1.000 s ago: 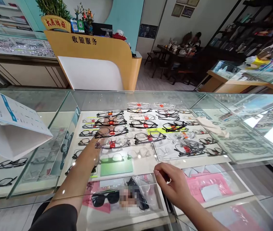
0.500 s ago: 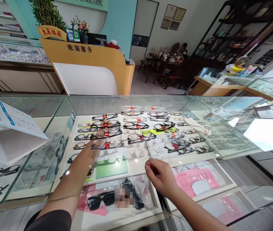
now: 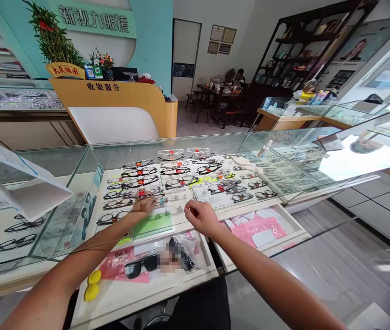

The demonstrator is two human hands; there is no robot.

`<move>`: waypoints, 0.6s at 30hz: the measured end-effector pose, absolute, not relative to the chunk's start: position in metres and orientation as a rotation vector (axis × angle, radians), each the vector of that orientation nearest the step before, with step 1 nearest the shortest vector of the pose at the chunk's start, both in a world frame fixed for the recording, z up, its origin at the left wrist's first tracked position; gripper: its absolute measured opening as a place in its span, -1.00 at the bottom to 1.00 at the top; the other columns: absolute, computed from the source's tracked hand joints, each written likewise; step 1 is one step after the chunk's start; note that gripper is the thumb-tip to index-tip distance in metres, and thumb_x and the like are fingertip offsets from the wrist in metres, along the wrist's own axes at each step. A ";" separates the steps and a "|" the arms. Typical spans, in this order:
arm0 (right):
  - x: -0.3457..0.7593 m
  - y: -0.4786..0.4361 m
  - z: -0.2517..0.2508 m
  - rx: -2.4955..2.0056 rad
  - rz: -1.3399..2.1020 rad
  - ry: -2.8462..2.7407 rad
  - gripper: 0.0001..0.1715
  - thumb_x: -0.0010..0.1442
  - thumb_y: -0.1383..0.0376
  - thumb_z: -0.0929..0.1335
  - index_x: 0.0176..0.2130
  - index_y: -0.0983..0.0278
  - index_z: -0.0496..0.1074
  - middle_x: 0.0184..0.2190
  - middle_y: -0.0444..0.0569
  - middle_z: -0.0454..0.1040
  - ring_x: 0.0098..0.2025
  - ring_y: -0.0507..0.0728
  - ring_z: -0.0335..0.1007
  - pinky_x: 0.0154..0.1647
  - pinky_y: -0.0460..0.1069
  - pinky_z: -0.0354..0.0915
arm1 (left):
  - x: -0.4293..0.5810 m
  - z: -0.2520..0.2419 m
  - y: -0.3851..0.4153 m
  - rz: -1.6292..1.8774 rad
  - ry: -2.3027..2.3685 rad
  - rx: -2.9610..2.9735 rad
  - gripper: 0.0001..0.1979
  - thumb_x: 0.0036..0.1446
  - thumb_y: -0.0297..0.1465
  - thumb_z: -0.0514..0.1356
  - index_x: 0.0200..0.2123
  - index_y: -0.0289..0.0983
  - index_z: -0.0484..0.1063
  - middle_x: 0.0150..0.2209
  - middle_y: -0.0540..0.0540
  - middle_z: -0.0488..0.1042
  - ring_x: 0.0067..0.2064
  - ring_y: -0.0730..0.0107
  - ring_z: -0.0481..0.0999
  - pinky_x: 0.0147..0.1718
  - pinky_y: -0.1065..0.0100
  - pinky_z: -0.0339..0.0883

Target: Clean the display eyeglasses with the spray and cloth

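Note:
My left hand (image 3: 143, 206) reaches into the glass display case (image 3: 78, 158), onto the white tray (image 3: 184, 219) with rows of glasses. Its fingers are curled at the near edge of a clear-rimmed pair with a red tag (image 3: 147, 194); whether they grip it I cannot tell. My right hand (image 3: 200, 217) hovers beside it over the tray's front edge, thumb and fingers pinched together, with nothing that I can make out between them. A green card (image 3: 153, 224) lies just below my left hand.
The lower shelf holds bagged black sunglasses (image 3: 147, 263), two yellow round pieces (image 3: 91, 284) and pink packets (image 3: 250, 227). A white folded card (image 3: 26, 192) stands on the glass at left. Beyond are an orange cashier desk (image 3: 129, 98) and a seated person (image 3: 239, 78).
My left hand has drawn back from the far rows to the near row. My right hand moved left, closer to it. My view has pulled back and tilted up.

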State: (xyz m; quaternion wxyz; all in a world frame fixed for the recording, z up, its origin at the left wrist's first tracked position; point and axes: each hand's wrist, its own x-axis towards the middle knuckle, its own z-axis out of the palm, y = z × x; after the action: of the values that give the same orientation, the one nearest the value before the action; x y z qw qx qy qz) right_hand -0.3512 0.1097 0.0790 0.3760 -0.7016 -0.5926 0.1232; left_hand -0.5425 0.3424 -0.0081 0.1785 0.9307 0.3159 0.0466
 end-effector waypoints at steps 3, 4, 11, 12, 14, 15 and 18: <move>-0.353 0.108 0.082 -1.811 0.325 -1.505 -0.80 0.38 0.23 0.33 -0.32 0.18 0.45 -0.54 -0.18 0.37 -0.48 0.07 0.24 -0.33 -0.03 0.11 | -0.558 -0.010 0.320 0.041 0.976 2.712 -0.83 0.43 -0.31 0.31 -0.05 -0.25 0.67 0.18 -0.29 0.61 0.27 -0.10 0.51 0.27 -0.13 0.39; -0.353 0.108 0.082 -1.815 0.325 -1.501 -0.80 0.38 0.24 0.33 -0.32 0.19 0.45 -0.54 -0.18 0.38 -0.47 0.07 0.24 -0.33 -0.03 0.11 | -0.565 -0.009 0.313 0.029 0.992 2.734 -0.85 0.39 -0.34 0.30 -0.13 -0.26 0.67 0.16 -0.32 0.62 0.28 -0.17 0.47 0.27 -0.14 0.31; -0.355 0.105 0.083 -1.824 0.300 -1.505 -0.80 0.36 0.23 0.33 -0.31 0.19 0.48 -0.52 -0.16 0.43 -0.46 0.08 0.26 -0.32 -0.02 0.10 | -0.605 0.021 0.276 -0.029 0.989 2.842 -0.80 0.40 -0.33 0.22 -0.14 -0.21 0.67 0.17 -0.35 0.59 0.24 -0.19 0.35 0.17 -0.12 0.15; -0.354 0.104 0.082 -1.827 0.294 -1.497 -0.79 0.37 0.22 0.32 -0.30 0.19 0.48 -0.52 -0.15 0.43 -0.46 0.09 0.27 -0.31 -0.01 0.11 | -0.609 0.026 0.269 -0.049 0.965 2.840 -0.81 0.39 -0.32 0.23 -0.15 -0.21 0.66 0.16 -0.32 0.60 0.24 -0.17 0.36 0.17 -0.11 0.15; -0.352 0.105 0.082 -1.848 0.281 -1.473 -0.77 0.37 0.19 0.32 -0.30 0.19 0.49 -0.52 -0.14 0.43 -0.45 0.10 0.28 -0.31 -0.01 0.11 | -0.618 0.035 0.253 -0.092 0.889 2.798 -0.81 0.39 -0.29 0.23 -0.17 -0.20 0.65 0.11 -0.25 0.62 0.23 -0.12 0.39 0.19 -0.07 0.16; -0.351 0.105 0.082 -1.865 0.273 -1.460 -0.77 0.36 0.17 0.31 -0.30 0.19 0.49 -0.52 -0.13 0.43 -0.45 0.10 0.29 -0.31 0.00 0.10 | -0.622 0.040 0.244 -0.122 0.843 2.758 -0.82 0.38 -0.28 0.23 -0.17 -0.19 0.64 0.07 -0.22 0.62 0.22 -0.09 0.41 0.20 -0.05 0.17; -0.346 0.106 0.083 -1.923 0.247 -1.409 -0.75 0.36 0.15 0.31 -0.31 0.19 0.48 -0.51 -0.11 0.43 -0.43 0.13 0.29 -0.31 0.02 0.08 | -0.633 0.059 0.219 -0.207 0.733 2.637 -0.87 0.33 -0.30 0.27 -0.18 -0.20 0.61 0.02 -0.17 0.62 0.18 -0.03 0.47 0.18 0.01 0.21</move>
State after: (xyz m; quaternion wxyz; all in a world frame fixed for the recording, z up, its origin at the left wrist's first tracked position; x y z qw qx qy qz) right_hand -0.3460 0.1059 0.0828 0.3638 -0.7474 -0.5476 0.0959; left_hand -0.6330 0.2192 0.0594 0.1970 0.9419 0.2617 -0.0738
